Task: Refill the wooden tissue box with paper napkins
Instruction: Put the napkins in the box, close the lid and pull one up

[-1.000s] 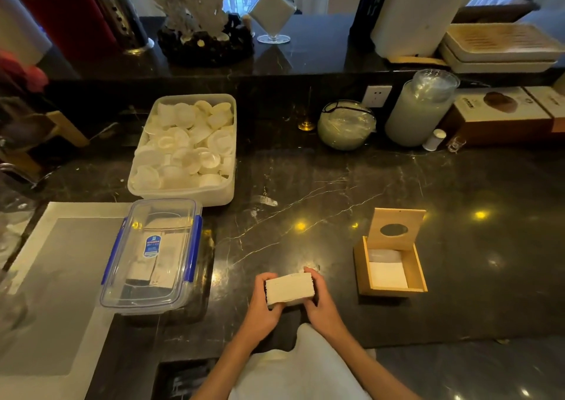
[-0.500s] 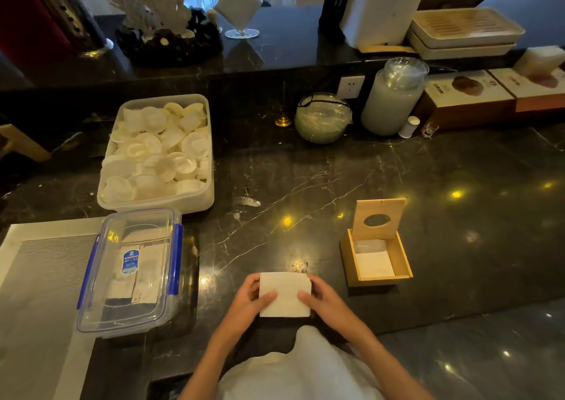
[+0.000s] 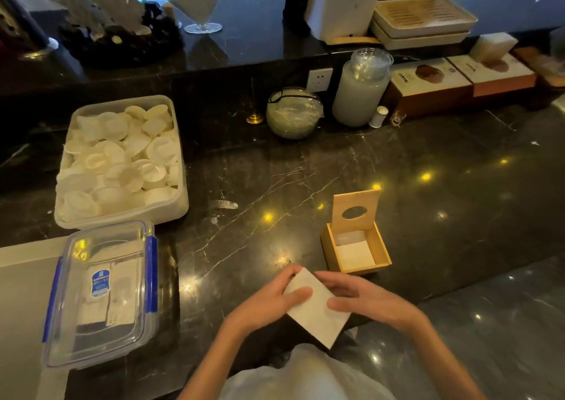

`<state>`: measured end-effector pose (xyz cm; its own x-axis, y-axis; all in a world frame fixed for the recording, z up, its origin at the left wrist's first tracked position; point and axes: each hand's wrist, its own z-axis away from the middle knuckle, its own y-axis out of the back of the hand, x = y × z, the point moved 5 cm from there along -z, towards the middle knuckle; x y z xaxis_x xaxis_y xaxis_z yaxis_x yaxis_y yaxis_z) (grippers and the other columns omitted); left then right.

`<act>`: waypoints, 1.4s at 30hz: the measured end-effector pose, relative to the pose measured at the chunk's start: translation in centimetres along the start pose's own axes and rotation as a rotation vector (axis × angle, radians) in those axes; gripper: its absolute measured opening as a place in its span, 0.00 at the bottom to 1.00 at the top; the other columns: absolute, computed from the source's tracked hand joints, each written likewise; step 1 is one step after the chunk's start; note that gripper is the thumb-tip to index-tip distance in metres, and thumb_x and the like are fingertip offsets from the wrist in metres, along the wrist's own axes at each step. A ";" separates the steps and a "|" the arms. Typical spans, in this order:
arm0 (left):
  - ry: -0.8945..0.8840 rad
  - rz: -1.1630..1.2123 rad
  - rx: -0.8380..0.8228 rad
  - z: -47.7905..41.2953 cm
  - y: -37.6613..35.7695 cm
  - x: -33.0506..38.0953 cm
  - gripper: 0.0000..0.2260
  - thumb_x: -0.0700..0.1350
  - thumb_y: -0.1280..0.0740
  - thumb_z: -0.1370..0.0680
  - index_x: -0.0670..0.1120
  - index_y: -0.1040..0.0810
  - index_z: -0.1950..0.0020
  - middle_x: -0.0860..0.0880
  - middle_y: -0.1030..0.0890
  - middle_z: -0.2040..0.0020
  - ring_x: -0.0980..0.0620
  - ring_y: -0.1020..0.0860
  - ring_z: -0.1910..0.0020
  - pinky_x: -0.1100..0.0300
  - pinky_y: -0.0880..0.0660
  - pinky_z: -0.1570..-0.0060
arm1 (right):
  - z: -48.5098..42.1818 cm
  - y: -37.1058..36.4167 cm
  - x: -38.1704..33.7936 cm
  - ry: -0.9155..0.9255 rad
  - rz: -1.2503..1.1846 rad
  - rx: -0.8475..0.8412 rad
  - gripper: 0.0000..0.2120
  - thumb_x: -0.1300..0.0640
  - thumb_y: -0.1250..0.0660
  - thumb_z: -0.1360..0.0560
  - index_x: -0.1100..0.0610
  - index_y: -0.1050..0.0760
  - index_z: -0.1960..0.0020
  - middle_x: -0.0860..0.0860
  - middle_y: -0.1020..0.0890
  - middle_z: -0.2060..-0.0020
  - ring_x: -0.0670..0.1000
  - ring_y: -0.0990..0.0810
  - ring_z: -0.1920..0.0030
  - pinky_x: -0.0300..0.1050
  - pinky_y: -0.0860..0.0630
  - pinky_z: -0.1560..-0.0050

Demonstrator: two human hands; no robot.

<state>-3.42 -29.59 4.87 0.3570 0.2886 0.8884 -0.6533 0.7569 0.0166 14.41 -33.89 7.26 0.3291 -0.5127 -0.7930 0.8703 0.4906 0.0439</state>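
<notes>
A stack of white paper napkins (image 3: 316, 311) is held near the counter's front edge, turned like a diamond. My left hand (image 3: 269, 300) grips its left side and my right hand (image 3: 363, 300) its right side. The wooden tissue box (image 3: 382, 251) stands just beyond my right hand, its lid with the oval hole tipped up at the back. A few white napkins (image 3: 354, 251) lie low inside it.
A clear lidded container with blue clips (image 3: 101, 292) sits at the left on a pale mat (image 3: 21, 292). Behind it is a white tub of small cups (image 3: 122, 161). A glass bowl (image 3: 292, 113), a tall jar (image 3: 362, 89) and cartons (image 3: 428, 84) line the back.
The napkin stack has been rotated from square-on to a diamond angle and lowered toward me. The view has shifted so the box and counter items sit further left.
</notes>
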 end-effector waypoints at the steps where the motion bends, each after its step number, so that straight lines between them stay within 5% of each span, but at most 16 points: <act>1: -0.015 -0.056 -0.047 -0.4 -0.5 0.5 0.13 0.56 0.35 0.22 0.58 0.31 0.39 0.52 0.23 0.44 0.52 0.21 0.45 0.52 0.22 0.46 | 0.3 0.3 -0.3 0.005 0.064 -0.016 0.27 0.50 0.30 0.25 0.46 0.33 0.27 0.48 0.22 0.38 0.46 0.21 0.40 0.46 0.23 0.39; 7: -0.111 -0.110 -0.076 -2.5 -2.8 3.8 0.16 0.56 0.35 0.22 0.58 0.33 0.37 0.54 0.25 0.43 0.54 0.22 0.44 0.46 0.21 0.44 | 2.2 3.2 -0.9 -0.008 0.131 0.063 0.26 0.56 0.27 0.27 0.39 0.30 0.34 0.48 0.19 0.41 0.47 0.20 0.41 0.52 0.23 0.38; 11: -0.136 0.021 -0.047 -3.5 -4.4 5.5 0.18 0.57 0.37 0.21 0.55 0.35 0.34 0.53 0.26 0.41 0.54 0.23 0.43 0.53 0.21 0.44 | 3.3 6.3 -0.9 -0.035 0.190 0.134 0.24 0.54 0.27 0.27 0.38 0.30 0.36 0.50 0.19 0.45 0.48 0.19 0.44 0.53 0.22 0.40; 14: -0.091 0.167 0.119 -4.5 -4.5 5.3 0.14 0.54 0.43 0.18 0.53 0.34 0.33 0.50 0.24 0.43 0.53 0.22 0.46 0.52 0.21 0.44 | 4.1 10.3 -0.4 -0.037 0.225 0.197 0.21 0.55 0.27 0.28 0.46 0.27 0.37 0.50 0.19 0.45 0.49 0.19 0.44 0.56 0.22 0.40; 17: 0.037 0.153 0.315 -6.2 -3.8 3.9 0.19 0.47 0.41 0.17 0.52 0.40 0.27 0.52 0.27 0.39 0.54 0.24 0.43 0.57 0.22 0.43 | 3.4 14.0 -0.9 -0.066 0.309 0.245 0.20 0.54 0.29 0.25 0.44 0.31 0.36 0.46 0.22 0.42 0.47 0.21 0.42 0.55 0.22 0.40; 20: 0.146 0.205 0.307 -7.8 -5.2 2.7 0.28 0.45 0.37 0.19 0.54 0.48 0.24 0.49 0.31 0.33 0.52 0.28 0.37 0.61 0.27 0.42 | 0.6 15.0 -2.9 -0.132 0.568 0.127 0.20 0.56 0.34 0.23 0.42 0.35 0.35 0.44 0.25 0.42 0.46 0.25 0.42 0.50 0.24 0.40; 23: 0.165 0.242 0.327 -9.2 -6.9 1.5 0.27 0.45 0.34 0.20 0.55 0.43 0.25 0.50 0.28 0.33 0.53 0.24 0.38 0.57 0.25 0.37 | -3.1 14.5 -3.6 -0.202 0.815 0.012 0.24 0.59 0.36 0.24 0.41 0.37 0.32 0.46 0.25 0.40 0.50 0.25 0.40 0.51 0.27 0.39; 28: 0.208 0.244 0.440 -9.7 -7.6 1.0 0.29 0.31 0.42 0.23 0.56 0.38 0.26 0.49 0.27 0.35 0.54 0.24 0.42 0.55 0.24 0.39 | -6.8 12.8 -3.3 -0.287 1.197 -0.239 0.26 0.63 0.43 0.22 0.53 0.40 0.25 0.55 0.31 0.29 0.58 0.32 0.29 0.53 0.34 0.32; 33: 0.211 0.243 0.518 -9.8 -8.5 0.4 0.34 0.27 0.42 0.26 0.55 0.38 0.25 0.49 0.30 0.33 0.47 0.27 0.35 0.50 0.27 0.33 | -8.3 11.9 -2.7 -0.249 1.344 -0.303 0.23 0.61 0.46 0.21 0.59 0.36 0.27 0.57 0.31 0.28 0.58 0.33 0.28 0.51 0.35 0.30; 39: 0.212 0.203 0.599 -10.1 -10.0 0.4 0.35 0.30 0.40 0.24 0.57 0.42 0.23 0.50 0.38 0.28 0.55 0.29 0.36 0.56 0.31 0.31 | -9.1 11.9 -1.5 -0.213 1.396 -0.286 0.20 0.59 0.47 0.20 0.58 0.30 0.30 0.56 0.26 0.32 0.57 0.28 0.33 0.51 0.32 0.33; 42: 0.220 0.179 0.628 -10.2 -10.4 0.5 0.35 0.32 0.39 0.24 0.59 0.43 0.23 0.51 0.40 0.27 0.52 0.32 0.31 0.48 0.35 0.26 | -9.5 12.2 -0.5 -0.244 1.365 -0.283 0.21 0.58 0.47 0.20 0.56 0.33 0.28 0.56 0.28 0.30 0.57 0.30 0.31 0.52 0.33 0.32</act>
<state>10.30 -31.34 0.46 0.2916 0.5397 0.7897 -0.9541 0.2226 0.2002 21.39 -20.91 2.44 0.9192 0.3803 -0.1020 -0.2714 0.7998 0.5354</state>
